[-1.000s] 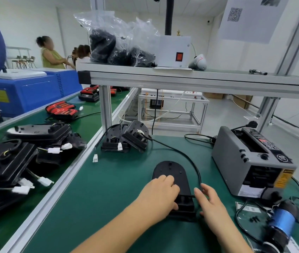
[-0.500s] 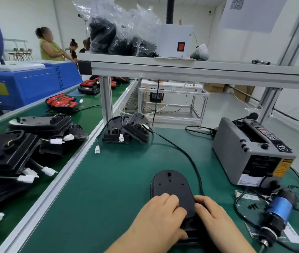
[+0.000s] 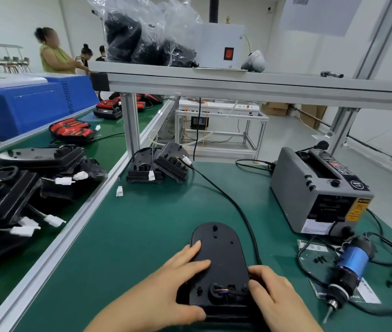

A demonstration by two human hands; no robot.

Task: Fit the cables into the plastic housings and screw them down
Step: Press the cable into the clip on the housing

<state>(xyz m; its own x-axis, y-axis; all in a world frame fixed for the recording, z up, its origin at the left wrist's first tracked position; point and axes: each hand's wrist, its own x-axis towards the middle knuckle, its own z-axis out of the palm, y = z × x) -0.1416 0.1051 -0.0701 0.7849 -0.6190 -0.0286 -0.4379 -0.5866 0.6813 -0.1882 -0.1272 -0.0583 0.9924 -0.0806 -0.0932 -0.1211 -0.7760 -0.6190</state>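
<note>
A black oval plastic housing (image 3: 216, 255) lies flat on the green mat close in front of me. Coloured wires show in a round opening at its near end. My left hand (image 3: 171, 286) rests on the housing's left side, fingers straight on top and thumb along the near edge. My right hand (image 3: 271, 295) has its fingers curled at the near right corner, where the black cable (image 3: 233, 204) enters. That cable runs back to two more black housings (image 3: 159, 164) by the aluminium post.
A grey tape dispenser (image 3: 319, 195) stands at the right. Nearer lie a blue electric screwdriver (image 3: 352, 264) with its cord and small black screws (image 3: 319, 259) on a sheet. A conveyor (image 3: 53, 245) on the left carries several housings. An overhead shelf (image 3: 238, 85) spans the bench.
The housing and both hands have come nearer to me. My left hand slid off the near end, so the wire opening now shows, and my right fingers have curled at the cable entry.
</note>
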